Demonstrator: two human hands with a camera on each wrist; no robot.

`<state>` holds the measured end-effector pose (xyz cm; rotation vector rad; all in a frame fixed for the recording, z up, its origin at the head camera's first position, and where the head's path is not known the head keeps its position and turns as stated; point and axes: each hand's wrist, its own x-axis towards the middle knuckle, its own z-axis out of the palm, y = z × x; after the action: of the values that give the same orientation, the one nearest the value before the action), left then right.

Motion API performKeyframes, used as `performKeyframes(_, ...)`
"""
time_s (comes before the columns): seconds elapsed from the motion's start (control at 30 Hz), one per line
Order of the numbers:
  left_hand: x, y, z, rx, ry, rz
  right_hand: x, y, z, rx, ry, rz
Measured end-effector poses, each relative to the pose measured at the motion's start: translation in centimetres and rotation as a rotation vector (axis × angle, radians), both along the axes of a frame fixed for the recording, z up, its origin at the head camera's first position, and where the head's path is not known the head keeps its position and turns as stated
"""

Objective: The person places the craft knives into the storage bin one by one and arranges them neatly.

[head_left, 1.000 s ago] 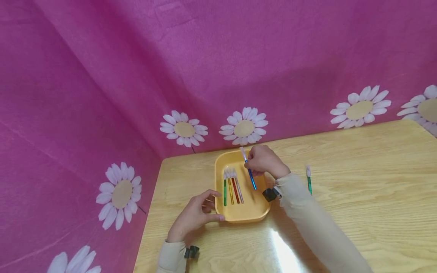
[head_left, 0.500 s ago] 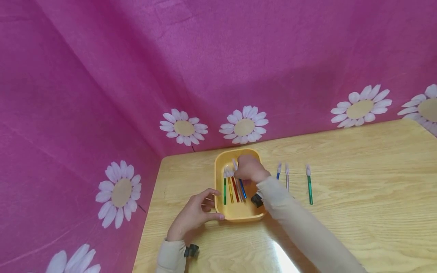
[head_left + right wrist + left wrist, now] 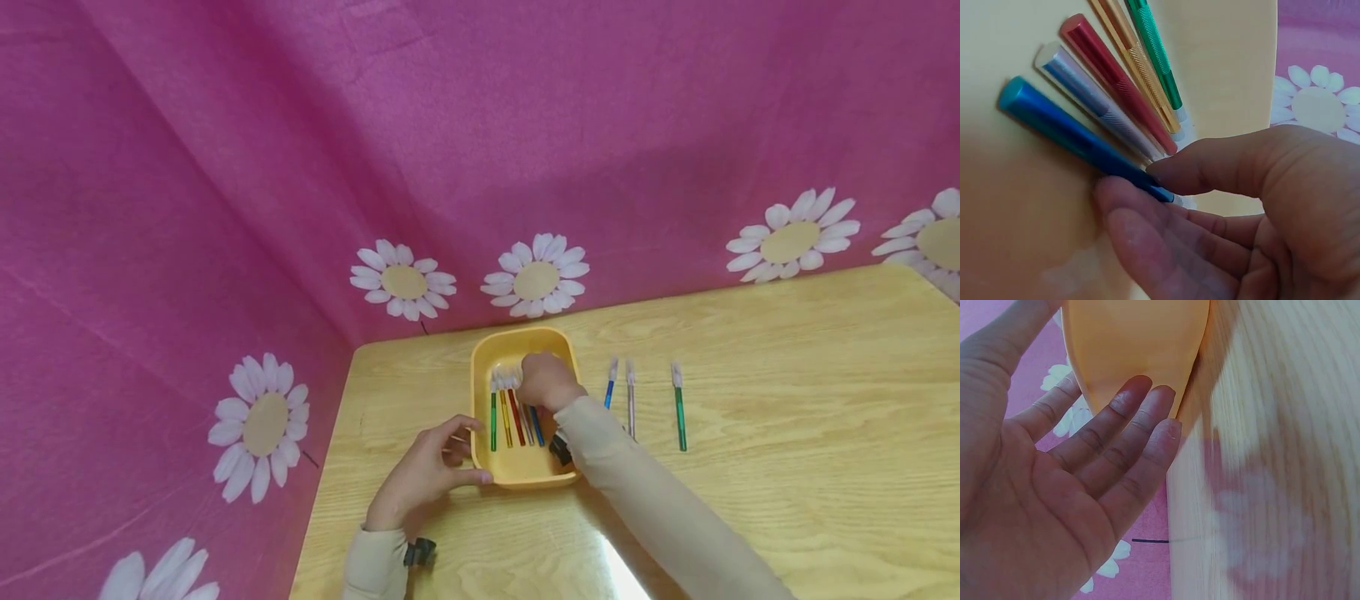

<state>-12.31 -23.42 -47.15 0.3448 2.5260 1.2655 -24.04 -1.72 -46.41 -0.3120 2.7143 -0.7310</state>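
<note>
A yellow tray (image 3: 525, 334) (image 3: 1229, 50) (image 3: 1135, 337) stands on the wooden table near the corner. In it lie a green pen (image 3: 493, 421) (image 3: 1154, 50), a gold pen (image 3: 506, 421) (image 3: 1135, 69), a red pen (image 3: 516, 415) (image 3: 1116, 81) and a silver pen (image 3: 527, 422) (image 3: 1094, 100), side by side. My right hand (image 3: 547, 382) (image 3: 1129, 178) pinches a blue pen (image 3: 536, 414) (image 3: 1060, 128) near its cap end, low in the tray just right of the silver one. My left hand (image 3: 457, 454) (image 3: 1104, 437) rests against the tray's near left corner, its fingers nearly straight on the outer wall.
Three more pens lie on the table right of the tray: a blue pen (image 3: 610, 385), a pale silver pen (image 3: 631, 400) and a green pen (image 3: 679, 408). Pink cloth with daisies (image 3: 535, 277) walls the table at the back and left.
My right hand came down and to the left from above the tray's far right, bringing the blue pen beside the row. Two table pens it hid now show. The left hand stayed put.
</note>
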Motion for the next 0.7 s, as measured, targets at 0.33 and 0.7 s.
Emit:
performKeyframes(0.33, 0.1, 0.1, 0.1, -0.005, -0.011, 0.002, 0.0, 0.2, -0.2, -0.021, 0.024, 0.0)
performKeyframes(0.7, 0.1, 0.1, 0.1, -0.012, 0.002, -0.002, 0.4, 0.4, 1.5, -0.106, 0.035, -0.009)
